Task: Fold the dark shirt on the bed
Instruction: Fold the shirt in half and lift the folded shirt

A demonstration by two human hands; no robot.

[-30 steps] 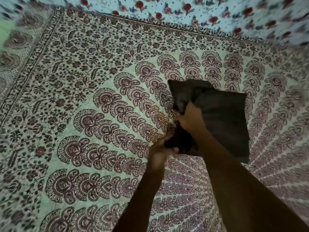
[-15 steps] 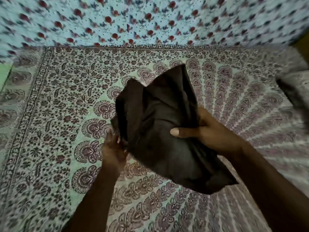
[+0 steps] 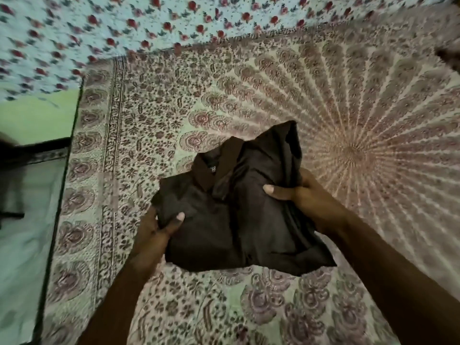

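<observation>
At the far left, a pale green surface (image 3: 37,120) and a dark, blurred object (image 3: 22,155) lie beyond the dark edge of the bed. The patterned bedspread (image 3: 154,100) covers the bed from that edge to the right border of the view, and a floral cloth (image 3: 112,26) with red flowers runs along its far side. The left hand (image 3: 154,235) grasps the left edge of the dark shirt (image 3: 239,220), with the thumb (image 3: 178,219) pressed on top of the fabric and the fingers hidden beneath it. The shirt is a partly folded bundle held between both hands over the middle of the bedspread, collar (image 3: 211,170) facing up on the far side; contact between the shirt and the bedspread cannot be determined. The right hand (image 3: 306,197) grips the right edge of the shirt, thumb (image 3: 271,189) on top and fabric bunched in the palm. The radial centre of the bedspread pattern (image 3: 353,153) lies just right of this hand.
</observation>
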